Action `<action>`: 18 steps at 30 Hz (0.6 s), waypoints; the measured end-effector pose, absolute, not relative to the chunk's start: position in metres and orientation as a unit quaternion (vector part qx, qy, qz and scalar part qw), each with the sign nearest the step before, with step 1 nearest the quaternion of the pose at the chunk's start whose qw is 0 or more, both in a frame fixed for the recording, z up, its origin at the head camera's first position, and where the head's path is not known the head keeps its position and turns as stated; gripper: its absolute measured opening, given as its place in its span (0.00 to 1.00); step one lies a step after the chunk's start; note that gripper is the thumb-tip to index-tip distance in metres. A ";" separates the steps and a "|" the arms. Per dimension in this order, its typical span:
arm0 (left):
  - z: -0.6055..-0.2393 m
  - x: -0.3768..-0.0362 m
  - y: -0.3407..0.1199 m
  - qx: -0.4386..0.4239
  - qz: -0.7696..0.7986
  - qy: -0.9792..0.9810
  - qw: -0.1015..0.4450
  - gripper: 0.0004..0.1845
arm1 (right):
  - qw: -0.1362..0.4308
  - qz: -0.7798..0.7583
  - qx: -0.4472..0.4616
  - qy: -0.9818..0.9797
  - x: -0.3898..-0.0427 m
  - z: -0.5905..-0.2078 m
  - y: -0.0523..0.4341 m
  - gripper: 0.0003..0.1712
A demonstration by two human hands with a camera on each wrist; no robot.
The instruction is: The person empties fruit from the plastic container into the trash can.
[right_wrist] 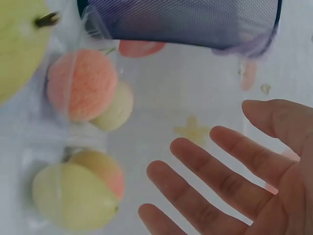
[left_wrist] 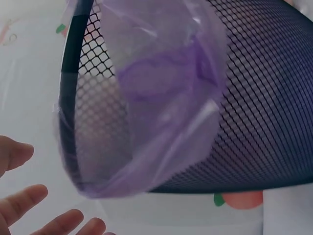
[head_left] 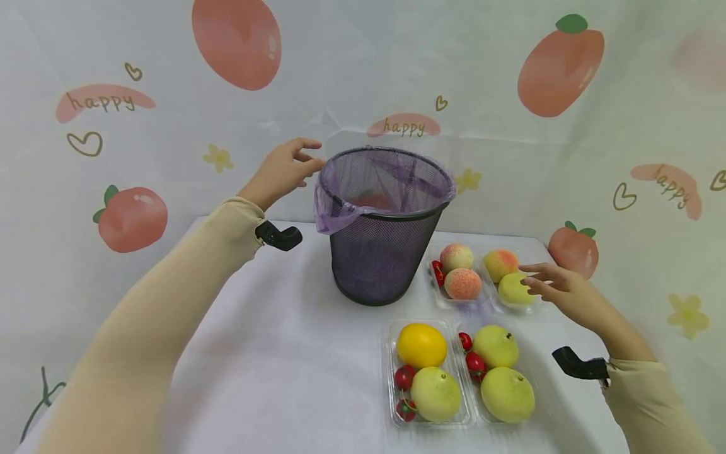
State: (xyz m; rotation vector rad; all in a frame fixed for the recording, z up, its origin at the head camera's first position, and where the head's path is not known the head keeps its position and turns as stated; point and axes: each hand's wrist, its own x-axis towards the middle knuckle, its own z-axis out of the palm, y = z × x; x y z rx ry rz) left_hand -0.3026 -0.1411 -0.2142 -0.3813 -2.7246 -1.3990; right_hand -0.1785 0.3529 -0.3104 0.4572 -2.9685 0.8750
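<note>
A black mesh waste bin stands on the white table, lined with a thin purple plastic bag folded over its rim. My left hand hovers beside the rim's left side, fingers spread and loosely bent; the left wrist view shows a gap between fingertips and bag. My right hand hangs in the air at the right, fingers relaxed and holding nothing. Nearest to it is a clear tray with a yellow-green fruit and a peach-coloured fruit. Another back tray holds two pink peaches and red cherries.
In front lie two more clear trays: one with a yellow lemon-like fruit, a green pear-like fruit and cherries; the other with two green fruits and cherries. A printed cloth hangs behind the table.
</note>
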 end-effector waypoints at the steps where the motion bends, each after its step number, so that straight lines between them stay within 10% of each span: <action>1: -0.214 -0.304 -0.139 -0.124 -0.464 -0.877 0.022 0.29 | 0.006 0.292 0.148 -0.945 -0.176 -0.313 0.358 0.22; 18: -0.228 -0.321 -0.122 -0.087 -0.568 -0.817 -0.043 0.28 | -0.169 0.481 0.115 -0.852 -0.147 -0.364 0.401 0.20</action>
